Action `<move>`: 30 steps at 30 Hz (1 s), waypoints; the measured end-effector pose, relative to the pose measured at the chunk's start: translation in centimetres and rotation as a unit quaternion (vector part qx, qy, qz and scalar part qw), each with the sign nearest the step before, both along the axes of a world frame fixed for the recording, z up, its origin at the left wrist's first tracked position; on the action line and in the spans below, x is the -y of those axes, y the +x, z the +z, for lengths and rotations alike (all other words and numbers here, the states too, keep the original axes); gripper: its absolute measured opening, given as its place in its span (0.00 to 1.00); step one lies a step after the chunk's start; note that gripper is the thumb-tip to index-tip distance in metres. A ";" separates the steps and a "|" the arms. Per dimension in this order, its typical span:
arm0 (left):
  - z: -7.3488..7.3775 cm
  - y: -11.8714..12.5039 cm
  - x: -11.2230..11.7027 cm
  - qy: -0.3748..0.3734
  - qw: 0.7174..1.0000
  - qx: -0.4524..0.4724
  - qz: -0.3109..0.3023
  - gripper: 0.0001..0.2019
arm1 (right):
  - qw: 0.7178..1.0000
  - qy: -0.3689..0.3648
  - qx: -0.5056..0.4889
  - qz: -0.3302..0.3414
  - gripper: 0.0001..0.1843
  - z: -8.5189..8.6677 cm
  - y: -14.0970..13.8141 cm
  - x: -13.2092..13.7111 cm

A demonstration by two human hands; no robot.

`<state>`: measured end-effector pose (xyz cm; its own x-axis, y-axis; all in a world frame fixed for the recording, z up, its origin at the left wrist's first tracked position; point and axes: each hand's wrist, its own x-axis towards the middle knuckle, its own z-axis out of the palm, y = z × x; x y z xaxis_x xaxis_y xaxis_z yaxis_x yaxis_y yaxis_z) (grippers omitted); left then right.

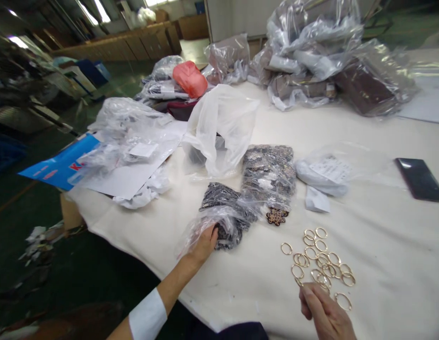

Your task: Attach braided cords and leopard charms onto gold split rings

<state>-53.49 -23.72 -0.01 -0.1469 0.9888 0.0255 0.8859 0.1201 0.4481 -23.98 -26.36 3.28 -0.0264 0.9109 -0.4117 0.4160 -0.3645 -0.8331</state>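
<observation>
My left hand (204,245) reaches into the open mouth of a clear plastic bag (219,219) full of small dark patterned pieces; its fingers are hidden inside the bag. My right hand (323,311) is at the bottom edge, fingers curled together beside a scatter of several gold metal rings (320,259) on the white table (382,245). I cannot make out whether the right hand pinches a ring. One leopard-print flower-shaped piece (277,216) lies loose between the bag and the rings.
A second bag of patterned pieces (269,172) lies behind the first. A white plastic bag (219,127), papers (134,174), a small bag with a label (325,174) and a dark phone (419,179) lie around. Large bagged bundles (329,61) crowd the far side.
</observation>
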 end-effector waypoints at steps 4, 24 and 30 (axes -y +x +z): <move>0.1 -1.1 0.9 -0.041 0.999 -0.025 0.005 0.15 | 1.000 -0.014 -0.016 -0.004 0.22 -0.2 0.0 1.1; -0.4 0.7 5.4 -0.107 0.991 0.068 0.034 0.18 | 0.999 -0.006 -0.015 0.047 0.21 0.0 -1.1 1.7; -1.7 2.5 -2.9 -0.090 0.989 0.095 0.072 0.13 | 0.998 0.015 -0.028 0.063 0.20 0.3 -1.9 1.0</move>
<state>-51.04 -20.84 -1.70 -0.2710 0.9434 -0.1913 0.7556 0.3316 0.5649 -25.86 -27.37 3.59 -0.1626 0.9111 -0.3787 0.4100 -0.2867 -0.8659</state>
